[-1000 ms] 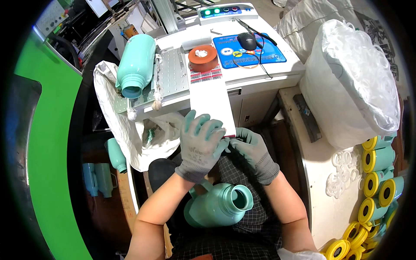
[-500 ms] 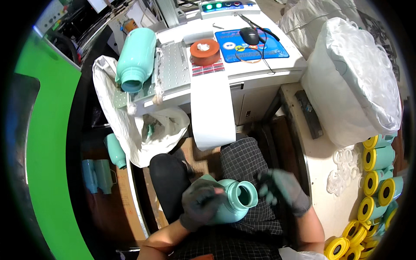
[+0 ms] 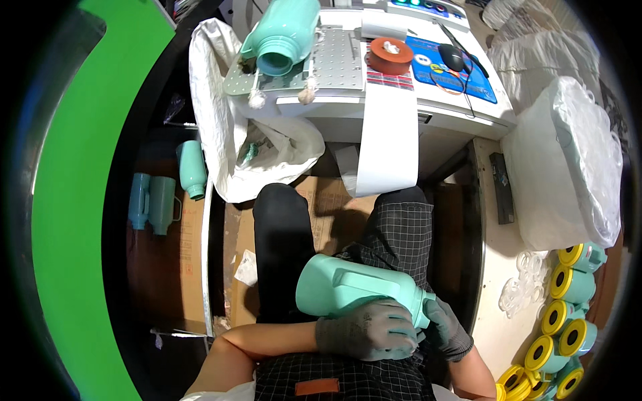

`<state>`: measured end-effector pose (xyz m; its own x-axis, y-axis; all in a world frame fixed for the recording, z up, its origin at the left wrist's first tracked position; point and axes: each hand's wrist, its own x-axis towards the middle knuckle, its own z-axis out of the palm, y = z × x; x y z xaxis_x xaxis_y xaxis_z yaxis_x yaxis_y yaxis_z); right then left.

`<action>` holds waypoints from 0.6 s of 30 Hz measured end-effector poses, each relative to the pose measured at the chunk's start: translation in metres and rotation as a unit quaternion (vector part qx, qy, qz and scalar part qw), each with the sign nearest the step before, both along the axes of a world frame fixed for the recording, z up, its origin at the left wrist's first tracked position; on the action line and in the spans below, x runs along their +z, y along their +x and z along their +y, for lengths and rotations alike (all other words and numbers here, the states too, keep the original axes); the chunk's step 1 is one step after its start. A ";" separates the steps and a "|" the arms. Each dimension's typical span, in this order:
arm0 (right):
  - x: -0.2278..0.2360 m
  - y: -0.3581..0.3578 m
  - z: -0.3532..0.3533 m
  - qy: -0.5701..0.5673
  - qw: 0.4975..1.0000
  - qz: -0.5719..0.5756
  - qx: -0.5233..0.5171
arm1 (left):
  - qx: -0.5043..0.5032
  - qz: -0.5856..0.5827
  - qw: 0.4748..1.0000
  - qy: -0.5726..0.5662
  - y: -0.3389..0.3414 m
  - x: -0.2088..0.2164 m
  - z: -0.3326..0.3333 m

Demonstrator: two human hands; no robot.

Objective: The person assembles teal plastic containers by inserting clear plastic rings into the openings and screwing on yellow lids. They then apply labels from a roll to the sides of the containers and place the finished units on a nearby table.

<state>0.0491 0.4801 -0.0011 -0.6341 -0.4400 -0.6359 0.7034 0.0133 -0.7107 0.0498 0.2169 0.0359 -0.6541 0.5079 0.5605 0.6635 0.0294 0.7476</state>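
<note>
A turquoise plastic jug (image 3: 328, 284) with a moulded handle lies on its side across my lap, its mouth turned to the right. My gloved left hand (image 3: 374, 329) is closed round the jug's near side, just below the handle. At the mouth end, my gloved right hand (image 3: 447, 329) grips the rim with its thumb on top. Its other fingers are partly hidden, as is the opening itself. I cannot tell whether a small part lies between the right fingers and the rim.
On the white workbench (image 3: 321, 110) lie another turquoise jug (image 3: 287, 33), an orange tape roll (image 3: 390, 57) and a mouse (image 3: 451, 58). A white sack (image 3: 217, 120) hangs at left. Rightward are a bag (image 3: 558, 167), loose white rings (image 3: 525, 284) and several yellow-rimmed turquoise pieces (image 3: 572, 284).
The jug has turned from mouth-up to lying on its side, mouth rightward. My right hand has come from beside the mouth onto the rim. The view has shifted left.
</note>
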 end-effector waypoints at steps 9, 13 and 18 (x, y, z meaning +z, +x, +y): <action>0.026 0.003 -0.082 -0.029 0.982 0.134 -0.129 | 0.466 -0.424 0.726 0.274 0.022 0.031 -0.094; 0.005 0.017 -0.095 -0.046 0.989 0.127 -0.055 | 0.404 -0.463 0.719 0.325 0.019 0.002 -0.110; -0.010 0.017 -0.087 0.011 0.978 0.207 -0.019 | 0.371 -0.465 0.734 0.328 0.021 -0.012 -0.123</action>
